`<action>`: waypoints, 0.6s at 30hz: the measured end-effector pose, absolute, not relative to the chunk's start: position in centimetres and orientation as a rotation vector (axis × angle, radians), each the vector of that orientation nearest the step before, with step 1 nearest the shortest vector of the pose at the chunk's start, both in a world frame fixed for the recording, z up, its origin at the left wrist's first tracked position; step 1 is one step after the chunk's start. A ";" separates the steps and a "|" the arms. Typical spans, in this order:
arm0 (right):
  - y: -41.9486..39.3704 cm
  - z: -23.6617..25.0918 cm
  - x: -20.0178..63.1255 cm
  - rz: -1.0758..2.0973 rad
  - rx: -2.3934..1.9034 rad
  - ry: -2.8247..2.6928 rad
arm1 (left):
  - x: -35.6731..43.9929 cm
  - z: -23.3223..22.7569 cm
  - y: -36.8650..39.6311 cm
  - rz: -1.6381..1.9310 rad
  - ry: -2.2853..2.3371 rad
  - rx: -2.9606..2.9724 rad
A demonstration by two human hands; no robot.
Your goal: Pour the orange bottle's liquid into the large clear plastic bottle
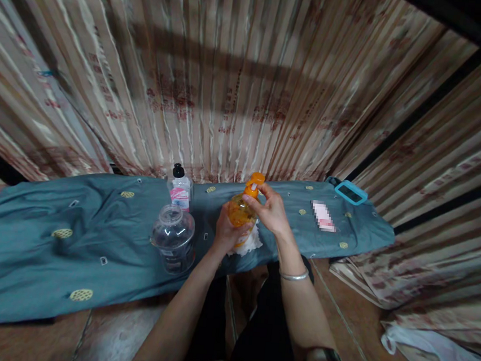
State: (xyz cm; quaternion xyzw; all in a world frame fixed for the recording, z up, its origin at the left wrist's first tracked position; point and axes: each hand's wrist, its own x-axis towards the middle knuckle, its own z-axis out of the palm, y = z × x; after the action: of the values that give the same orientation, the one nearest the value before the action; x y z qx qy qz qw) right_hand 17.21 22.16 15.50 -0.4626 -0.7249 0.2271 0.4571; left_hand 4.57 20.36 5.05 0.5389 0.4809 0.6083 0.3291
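Note:
An orange pump bottle (241, 212) with amber liquid stands in front of me, tilted a little. My left hand (229, 230) is wrapped round its body. At the top, the fingers of my right hand (272, 207) close on the orange pump head (256, 183) near its neck. White crumpled tissue (252, 242) lies under and beside the bottle. To the left is a clear, wide plastic jar (173, 239) without a lid. Behind that jar stands a clear bottle with a pink label (180, 192) and a black pump top.
A teal cloth with yellow spots (37, 257) covers the long bench surface. On its right lie a blurred pink-and-white item (323, 216) and a blue-framed device (351, 192). Pleated curtains (232, 89) hang behind it. White fabric (432, 349) lies at lower right.

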 end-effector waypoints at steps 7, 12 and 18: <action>22.5 15.0 17.4 0.626 -1.097 -1.821 | 4.6 5.2 20.4 1.585 1.232 1.370; 22.2 14.8 17.2 0.512 -1.224 -1.698 | 4.6 5.4 20.3 1.588 1.260 1.374; 21.8 15.9 17.1 0.599 -1.098 -1.717 | 4.5 5.3 20.4 1.579 1.249 1.409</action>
State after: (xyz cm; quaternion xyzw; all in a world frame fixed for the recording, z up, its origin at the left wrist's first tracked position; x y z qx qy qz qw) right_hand 17.07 21.83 15.86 -0.4516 -0.7060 0.2461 0.4869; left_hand 4.47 20.36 5.31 0.5401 0.4789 0.6054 0.3354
